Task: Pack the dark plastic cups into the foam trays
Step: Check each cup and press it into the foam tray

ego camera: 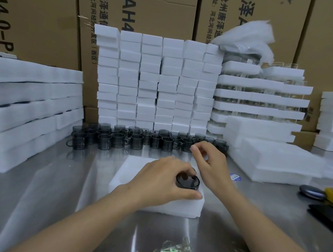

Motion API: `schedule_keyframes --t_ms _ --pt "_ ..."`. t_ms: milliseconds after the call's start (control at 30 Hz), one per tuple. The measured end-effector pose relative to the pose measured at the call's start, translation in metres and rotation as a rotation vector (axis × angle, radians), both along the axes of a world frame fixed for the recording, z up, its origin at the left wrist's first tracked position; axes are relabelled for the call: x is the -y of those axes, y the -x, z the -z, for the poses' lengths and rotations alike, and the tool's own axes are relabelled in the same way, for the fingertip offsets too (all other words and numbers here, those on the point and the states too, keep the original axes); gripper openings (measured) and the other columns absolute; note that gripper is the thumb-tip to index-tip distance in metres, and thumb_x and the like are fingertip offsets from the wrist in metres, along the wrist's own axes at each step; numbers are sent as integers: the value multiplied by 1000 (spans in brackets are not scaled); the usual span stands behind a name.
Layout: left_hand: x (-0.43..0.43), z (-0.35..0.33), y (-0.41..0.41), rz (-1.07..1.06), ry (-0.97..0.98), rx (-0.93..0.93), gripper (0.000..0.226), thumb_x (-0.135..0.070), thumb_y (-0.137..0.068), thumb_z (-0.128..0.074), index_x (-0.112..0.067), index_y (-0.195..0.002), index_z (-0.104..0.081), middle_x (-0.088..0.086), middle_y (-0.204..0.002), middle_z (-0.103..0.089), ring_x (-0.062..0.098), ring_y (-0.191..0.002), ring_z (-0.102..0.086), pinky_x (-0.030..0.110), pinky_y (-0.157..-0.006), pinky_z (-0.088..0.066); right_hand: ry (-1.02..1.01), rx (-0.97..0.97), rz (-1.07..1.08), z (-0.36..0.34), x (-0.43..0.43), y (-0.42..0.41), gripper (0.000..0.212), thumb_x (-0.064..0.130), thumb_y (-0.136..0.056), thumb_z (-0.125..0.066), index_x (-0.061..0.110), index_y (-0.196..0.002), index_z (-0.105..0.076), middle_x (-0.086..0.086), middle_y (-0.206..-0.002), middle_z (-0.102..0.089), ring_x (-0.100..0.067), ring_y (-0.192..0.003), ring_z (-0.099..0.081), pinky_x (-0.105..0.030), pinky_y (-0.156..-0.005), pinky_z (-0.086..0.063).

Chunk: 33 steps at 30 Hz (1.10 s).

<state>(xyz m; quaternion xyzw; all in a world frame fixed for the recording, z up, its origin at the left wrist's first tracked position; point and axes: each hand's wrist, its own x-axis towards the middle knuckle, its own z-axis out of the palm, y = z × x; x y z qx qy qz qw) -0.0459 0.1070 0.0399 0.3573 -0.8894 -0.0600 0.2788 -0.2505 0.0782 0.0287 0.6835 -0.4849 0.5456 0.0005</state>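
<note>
- A cup (187,182) is gripped by the left hand (162,178) at the right end of the tray (125,173); it is judged to be mid-seating.
- The right hand (209,163) is held loosely curled and empty, just over the tray's far right corner.
- Next, another of the cups (119,139) standing behind the tray on the surface (52,185) must be fetched.

Packing station in a warehouse: steel worktable (31,193), stacked printed cartons (138,10) behind, piles of white foam blocks (156,79), rows of dark cups (139,137).

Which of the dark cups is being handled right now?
The dark cup that the left hand grips at the right end of the foam tray; the other cups stand in rows behind it.
</note>
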Motion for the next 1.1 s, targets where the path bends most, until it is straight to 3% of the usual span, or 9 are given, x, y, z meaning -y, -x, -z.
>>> schedule_keyframes --t_ms 100,200,333,467,600,700,800,967,1100 --pt "-1 3 3 12 84 78 60 -89 -87 -48 -44 -120 -70 -23 -109 -53 -3 -106 -42 22 -82 -38 2 -24 6 1 0 1 25 54 -102 -50 38 -87 -63 14 -90 -65 -10 -87 -61 -14 -72 -42" --pt "-1 5 4 12 104 75 54 -83 -94 -47 -41 -116 -74 -24 -119 -51 -4 -114 -41 28 -90 -39 -19 -43 3 4 2 3 26 53 -103 -51 36 -89 -65 12 -87 -66 -10 -88 -61 -14 -72 -42" --pt "1 -5 -6 5 91 104 62 -88 -93 -34 -45 -113 -74 -28 -126 -57 -9 -107 -45 31 -95 -40 -68 -84 21 7 7 8 22 47 -105 -55 38 -88 -64 12 -86 -65 -8 -87 -61 -17 -71 -41" --pt "37 -28 -41 -187 142 -171 49 -77 -96 -39 -43 -104 -73 -22 -106 -66 -1 -98 -61 37 -91 -51 -149 -142 42 13 14 16 17 47 -102 -56 43 -87 -63 16 -87 -66 -3 -88 -59 -22 -71 -41" --pt "94 -16 -105 -450 179 -413 16 -38 -106 -57 -36 -114 -71 -17 -111 -66 8 -104 -64 38 -83 -56 -218 -171 26 18 19 18 16 48 -101 -57 44 -87 -64 19 -87 -67 -3 -88 -60 -23 -72 -43" --pt "123 17 -149 -620 204 -298 38 -18 -103 -59 -31 -139 -60 -10 -143 -58 16 -131 -50 33 -84 -50 -226 -171 20 18 19 19 17 45 -102 -59 44 -86 -65 19 -86 -67 -3 -87 -59 -22 -70 -40" --pt "139 39 -167 -691 121 -170 65 -10 -101 -57 -26 -161 -41 -7 -168 -40 21 -150 -34 42 -100 -52 -245 -173 18 17 17 20 18 43 -104 -60 43 -87 -65 17 -87 -68 -2 -86 -59 -21 -70 -40" --pt "147 44 -160 -703 154 114 72 -13 -101 -52 -24 -169 -29 -6 -176 -24 22 -160 -21 47 -113 -46 -278 -172 21 17 17 19 19 40 -105 -61 41 -87 -66 16 -88 -69 -1 -85 -59 -21 -70 -39" --pt "156 43 -158 -698 50 175 73 -23 -105 -51 -28 -171 -20 -8 -179 -13 22 -163 -9 53 -122 -33 -274 -152 18 18 17 19 18 39 -103 -63 42 -86 -67 20 -85 -68 0 -85 -59 -19 -68 -39"
